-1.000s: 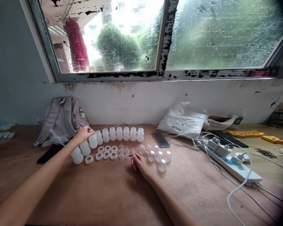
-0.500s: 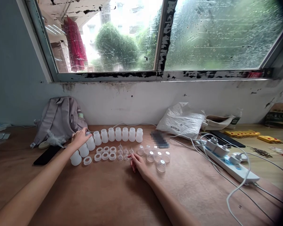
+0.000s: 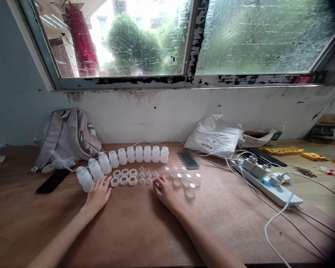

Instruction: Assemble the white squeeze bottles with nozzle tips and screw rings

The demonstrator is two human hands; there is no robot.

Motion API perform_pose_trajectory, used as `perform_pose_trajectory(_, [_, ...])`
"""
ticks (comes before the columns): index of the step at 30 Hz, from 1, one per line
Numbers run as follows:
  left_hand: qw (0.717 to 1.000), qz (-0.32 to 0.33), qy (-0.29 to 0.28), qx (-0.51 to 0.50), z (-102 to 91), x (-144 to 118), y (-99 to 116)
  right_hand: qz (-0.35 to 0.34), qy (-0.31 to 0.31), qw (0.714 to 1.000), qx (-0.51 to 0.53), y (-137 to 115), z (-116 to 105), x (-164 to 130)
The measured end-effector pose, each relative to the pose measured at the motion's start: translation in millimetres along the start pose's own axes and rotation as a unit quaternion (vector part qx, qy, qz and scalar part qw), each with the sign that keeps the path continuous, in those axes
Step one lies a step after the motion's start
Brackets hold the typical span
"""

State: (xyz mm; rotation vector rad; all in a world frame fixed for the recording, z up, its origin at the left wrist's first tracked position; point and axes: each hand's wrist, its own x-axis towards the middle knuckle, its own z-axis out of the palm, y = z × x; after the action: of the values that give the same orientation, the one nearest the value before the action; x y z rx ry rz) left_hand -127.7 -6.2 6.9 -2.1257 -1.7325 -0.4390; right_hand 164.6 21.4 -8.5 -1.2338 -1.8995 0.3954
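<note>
Left hand (image 3: pixel 98 194) rests flat, fingers spread and empty, beside a white ring (image 3: pixel 115 182) at two o'clock; right hand (image 3: pixel 164 190), fingers loosely curled and empty, touches the worktop (image 3: pixel 145 227) below small clear valves (image 3: pixel 149 181).

No text, brand, number or sign is legible anywhere. The white plastic bag (image 3: pixel 213 137) by the wall carries a small dark printed patch, too small to read. A box (image 3: pixel 321 131) at the far right shows blurred print.
</note>
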Motion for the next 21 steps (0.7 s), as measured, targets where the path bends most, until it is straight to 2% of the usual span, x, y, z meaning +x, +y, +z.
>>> perform_pose_trajectory(3, [0.999, -0.038, 0.005, -0.019, 15.0, -9, -7, -0.041, -0.032, 0.998, -0.021, 2, 4, -1])
perform_pose_trajectory(5, [0.998, -0.044, 0.01, -0.045, 21.8, -9, -10, -0.045, -0.031, 0.998, -0.032, 3, 6, -1])
perform_pose_trajectory(13, [0.993, -0.074, 0.026, -0.085, 38.7, -6, -20, 0.004, 0.051, 0.997, -0.054, 8, -1, 4])
perform_pose_trajectory(17, [0.989, -0.085, 0.036, -0.12, 32.3, -4, -16, 0.007, 0.014, 0.998, -0.069, 13, -3, 6])
perform_pose_trajectory(21, [0.982, -0.069, 0.064, -0.166, 11.0, 6, 7, 0.0, 0.0, 0.999, -0.038, 11, -1, 6])
